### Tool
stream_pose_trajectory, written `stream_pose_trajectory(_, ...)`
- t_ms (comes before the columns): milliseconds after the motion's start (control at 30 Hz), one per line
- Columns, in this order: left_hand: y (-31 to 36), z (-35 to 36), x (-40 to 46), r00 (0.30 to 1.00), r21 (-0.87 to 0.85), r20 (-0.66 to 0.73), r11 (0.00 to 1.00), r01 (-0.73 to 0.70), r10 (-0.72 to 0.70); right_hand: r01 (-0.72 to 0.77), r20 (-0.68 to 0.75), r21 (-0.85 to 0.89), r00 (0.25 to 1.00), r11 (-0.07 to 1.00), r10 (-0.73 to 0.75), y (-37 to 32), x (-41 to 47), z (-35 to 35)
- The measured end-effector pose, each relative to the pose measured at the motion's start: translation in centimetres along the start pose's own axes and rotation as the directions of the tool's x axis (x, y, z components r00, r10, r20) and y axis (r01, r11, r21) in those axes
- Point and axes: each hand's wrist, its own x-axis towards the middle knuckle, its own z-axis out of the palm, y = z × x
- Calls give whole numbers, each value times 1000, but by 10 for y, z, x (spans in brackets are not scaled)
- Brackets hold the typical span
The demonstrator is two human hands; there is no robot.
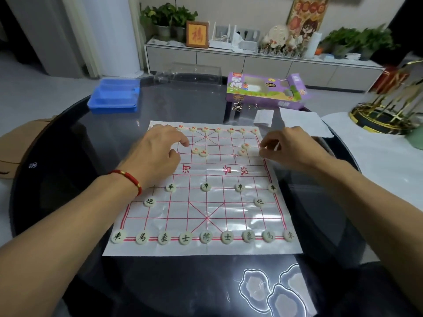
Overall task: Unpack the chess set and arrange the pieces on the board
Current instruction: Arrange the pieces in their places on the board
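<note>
One paper board [206, 202], sixteen black-lettered pieces [205, 186], eleven visible red-lettered pieces [196, 150], two hands [158, 152], one blue tray [114, 96], one purple box [263, 90]

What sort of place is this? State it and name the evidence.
Most likely a living room at home: a low sideboard along the wall holds potted plants and a framed picture, and a dark round table stands in front.

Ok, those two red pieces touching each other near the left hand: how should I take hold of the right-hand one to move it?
Pinch the right-hand red piece by its rim from above. It is a flat disc lying face up on the board, so only the edge offers grip. Its neighbour touches its left side, so put the fingers on the near and far edges. The left hand is closest.
</note>
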Motion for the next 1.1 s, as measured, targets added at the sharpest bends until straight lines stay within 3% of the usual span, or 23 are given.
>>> stream_pose_trajectory(233,31,20,5,978,27,-44,979,-203,204,-10,49,62,999,998,7,5,-9,10)
stream_pose_trajectory(367,50,37,10,955,56,22,953,-298,297,-2,24,126,1000,992,-1,17,-14,9)
stream_pose_trajectory(833,80,62,53,936,324,268,894,-309,227,93,-99,100,992,991,-83,28,-6,36)
stream_pose_trajectory(1100,76,58,53,948,333,217,895,-296,233,98,-70,138,994,986,-89,31,-4,35)
